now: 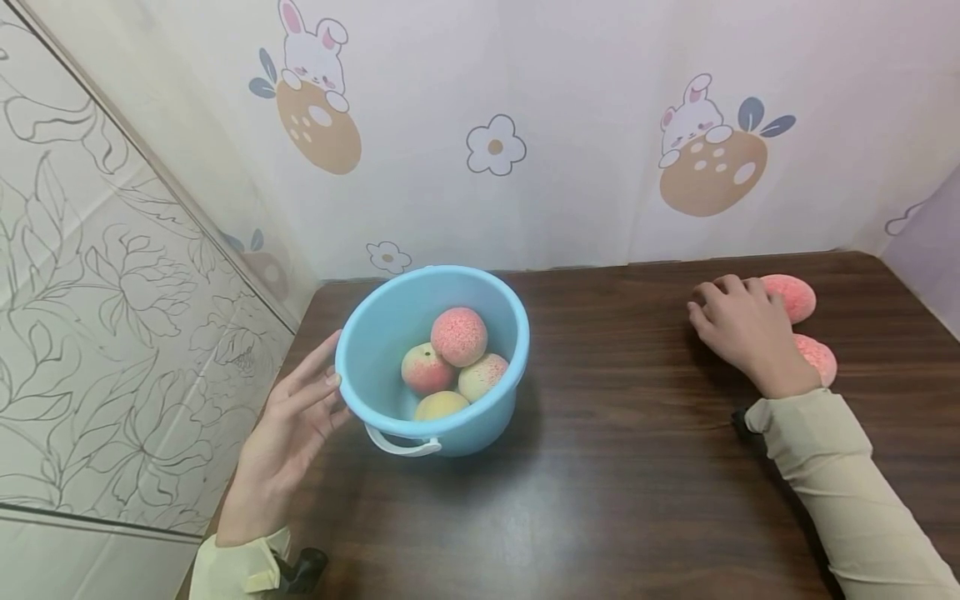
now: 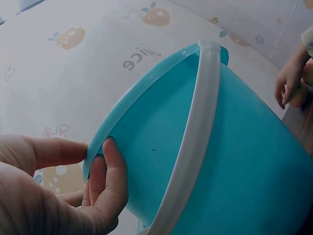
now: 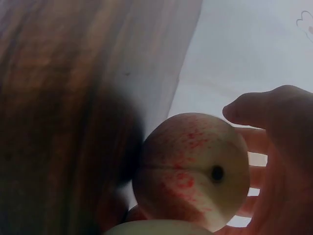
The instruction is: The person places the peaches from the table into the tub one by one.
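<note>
A light blue bucket with a white handle stands on the brown table, tipped a little in the head view. My left hand pinches its rim at the left side, fingers on either side of the lip in the left wrist view. Inside lie several peaches, a pink one uppermost. My right hand is over the table at the far right, fingers bent down loosely, beside two pink peaches. In the right wrist view, a pale peach with red flecks overlaps the fingers; the thumb stands off its upper edge.
Behind the brown table hangs a pale curtain with rabbits and flowers. A white panel with line-drawn flowers runs along the left. Black straps sit at both sleeve cuffs.
</note>
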### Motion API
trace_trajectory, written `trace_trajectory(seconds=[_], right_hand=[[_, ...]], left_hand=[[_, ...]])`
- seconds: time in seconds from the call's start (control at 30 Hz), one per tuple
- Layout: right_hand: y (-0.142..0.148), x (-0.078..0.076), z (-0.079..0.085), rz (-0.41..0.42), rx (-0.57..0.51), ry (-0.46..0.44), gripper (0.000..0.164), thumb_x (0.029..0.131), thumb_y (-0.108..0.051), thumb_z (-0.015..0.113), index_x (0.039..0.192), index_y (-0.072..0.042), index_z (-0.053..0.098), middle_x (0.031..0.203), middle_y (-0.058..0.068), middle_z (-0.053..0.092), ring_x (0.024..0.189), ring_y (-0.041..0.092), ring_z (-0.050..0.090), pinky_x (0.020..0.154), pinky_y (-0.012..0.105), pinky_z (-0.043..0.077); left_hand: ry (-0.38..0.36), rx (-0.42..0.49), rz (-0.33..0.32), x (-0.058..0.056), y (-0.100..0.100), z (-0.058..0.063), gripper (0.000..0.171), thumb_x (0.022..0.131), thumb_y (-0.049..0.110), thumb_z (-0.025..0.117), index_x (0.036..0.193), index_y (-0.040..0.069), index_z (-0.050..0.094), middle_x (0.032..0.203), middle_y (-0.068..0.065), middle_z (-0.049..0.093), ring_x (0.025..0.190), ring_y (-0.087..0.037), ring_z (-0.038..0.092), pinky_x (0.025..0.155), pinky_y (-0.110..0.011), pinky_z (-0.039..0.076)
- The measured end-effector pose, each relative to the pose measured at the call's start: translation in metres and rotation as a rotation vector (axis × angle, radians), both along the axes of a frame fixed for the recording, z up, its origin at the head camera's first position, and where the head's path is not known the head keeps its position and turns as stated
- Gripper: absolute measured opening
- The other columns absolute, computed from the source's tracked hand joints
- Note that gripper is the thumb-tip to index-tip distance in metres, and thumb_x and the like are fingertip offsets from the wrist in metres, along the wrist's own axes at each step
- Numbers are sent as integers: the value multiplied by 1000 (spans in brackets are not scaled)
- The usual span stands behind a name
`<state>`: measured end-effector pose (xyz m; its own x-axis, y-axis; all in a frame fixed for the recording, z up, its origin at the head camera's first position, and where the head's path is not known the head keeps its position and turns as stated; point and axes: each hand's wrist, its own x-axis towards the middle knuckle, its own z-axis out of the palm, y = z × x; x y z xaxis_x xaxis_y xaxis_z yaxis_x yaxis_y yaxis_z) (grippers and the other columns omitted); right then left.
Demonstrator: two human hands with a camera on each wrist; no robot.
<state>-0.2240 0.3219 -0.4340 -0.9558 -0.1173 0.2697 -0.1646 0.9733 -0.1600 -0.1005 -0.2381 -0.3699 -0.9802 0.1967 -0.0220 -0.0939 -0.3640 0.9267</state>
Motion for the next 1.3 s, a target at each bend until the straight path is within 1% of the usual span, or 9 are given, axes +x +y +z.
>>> trace_trajectory(seconds=[0.2,0.4,0.6,0.73,0.83,1.0,1.13,1.3], right_hand=[[3,0,-4,-3,30,18,35,105,-27,52,120,2,66,123,32,59,114,59,50,81,75,41],[5,0,-3,4,64,-43,38,105,-31,53,119,1,67,119,31,62,113,59,51,82,74,41],[7,-3,-5,3,80,-95,46,103,-39,56,122,2,67,120,31,64,113,58,52,85,73,40],[7,-5,-5,18,65,-120,49,102,-39,58,124,3,66,120,32,64,109,57,54,82,73,47],[8,-6,-5,34,50,-134,49,101,-38,59,124,5,65,120,34,63,104,56,56,75,71,52],[9,-8,-6,68,28,-117,41,98,-38,64,113,0,70,110,28,66,92,48,62,66,64,54],[8,-8,-5,92,13,-87,34,96,-36,67,104,-3,72,101,23,68,88,45,63,66,61,53],[4,-7,-4,97,10,-69,31,95,-35,66,102,-5,72,100,20,69,87,42,63,67,60,53]], left_hand=[[-5,-15,4,0,0,0,62,106,0,45,165,11,28,168,-9,29,119,-14,67,94,-30,61],[0,-15,3,0,1,1,62,106,0,44,165,10,27,168,-10,28,117,-13,67,93,-29,61],[-7,-14,8,0,1,2,62,106,0,45,165,11,28,168,-11,28,116,-13,67,92,-29,61],[-7,-14,8,-1,0,1,62,106,0,45,165,11,28,168,-10,28,117,-13,67,92,-29,61],[-8,-6,8,-1,0,1,62,106,0,45,165,10,27,168,-10,28,116,-13,68,92,-29,61],[-9,6,8,-1,0,1,62,106,-1,45,165,10,27,168,-10,29,115,-13,68,92,-29,61],[-7,6,11,-1,0,0,62,106,-1,45,165,9,28,167,-10,29,114,-13,68,92,-29,61],[-6,14,7,0,-1,0,62,106,-1,44,165,9,27,168,-10,28,113,-12,68,92,-29,61]])
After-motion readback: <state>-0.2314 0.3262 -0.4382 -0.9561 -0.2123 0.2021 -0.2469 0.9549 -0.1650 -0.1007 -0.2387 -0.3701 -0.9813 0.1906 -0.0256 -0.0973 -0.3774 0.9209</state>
